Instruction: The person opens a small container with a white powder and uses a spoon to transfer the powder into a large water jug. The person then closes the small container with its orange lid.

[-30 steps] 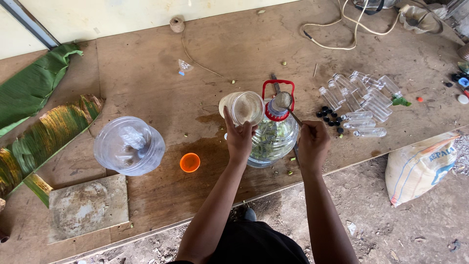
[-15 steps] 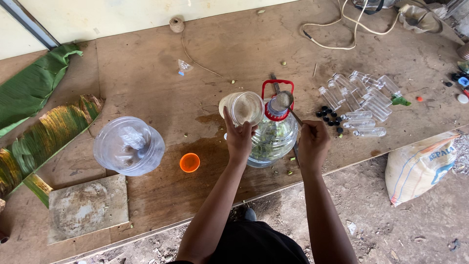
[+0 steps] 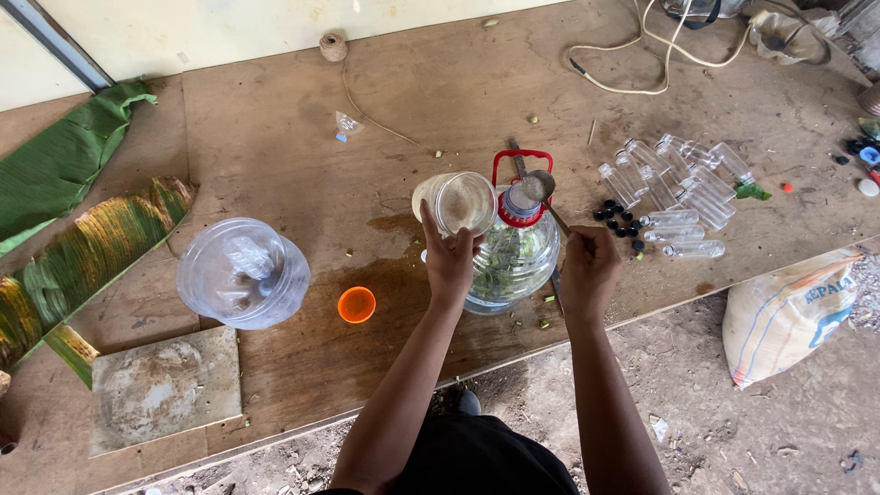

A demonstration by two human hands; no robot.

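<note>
- Plywood forms the long worktop [image 3: 302,119], stained dark with a wet patch near its front edge; bare earth floor lies below it.
- Left hand [image 3: 449,261]: its fingers are wrapped around a small clear jar [image 3: 456,203] with a pale, sandy content, held tilted just beside the neck of the big bottle.
- Right hand [image 3: 588,272]: its fingers are closed on the handle of a metal spoon [image 3: 539,187], whose bowl hovers right over the bottle's mouth.
- Between the two hands stands a large clear water bottle [image 3: 513,257] with a red carrying handle [image 3: 522,170] at its neck; greenish leaves show inside it. It sits near the front edge of the worktop, on the wet patch.
- To the left, well apart, a second large clear bottle [image 3: 243,272] lies on its side, with an orange cap [image 3: 357,304] near it.
- A flat grey slab [image 3: 165,390] rests at the front left corner.
- Banana leaves [image 3: 64,220] lie along the left end.
- Right of the hands, a cluster of small clear plastic bottles [image 3: 678,188] lies with small black caps [image 3: 619,220] beside it.
- At the back are a ball of twine [image 3: 333,46] and a pale cable [image 3: 642,64].
- A filled white sack [image 3: 793,312] sits on the floor to the right.
</note>
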